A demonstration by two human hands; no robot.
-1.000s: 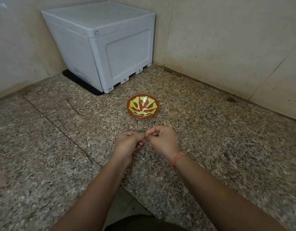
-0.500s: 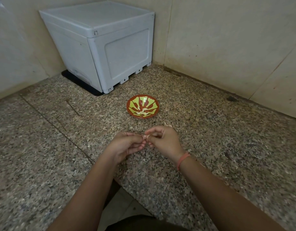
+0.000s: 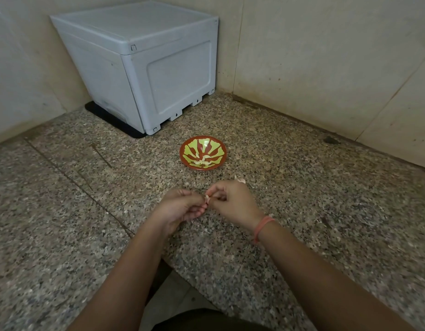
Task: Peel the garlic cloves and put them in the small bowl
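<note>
Currently, head view: left hand (image 3: 180,206) and right hand (image 3: 233,201) meet over the granite bench (image 3: 326,211), fingers of both curled, together pinching one small clove (image 3: 207,199) at their fingertips. Bowl (image 3: 183,151) sits on bench just beyond the hands, apart from them, with pale cloves (image 3: 201,161) lying inside. Pale scrap (image 3: 240,179) on bench just behind right hand. Grey box (image 3: 144,68) in far corner
</note>
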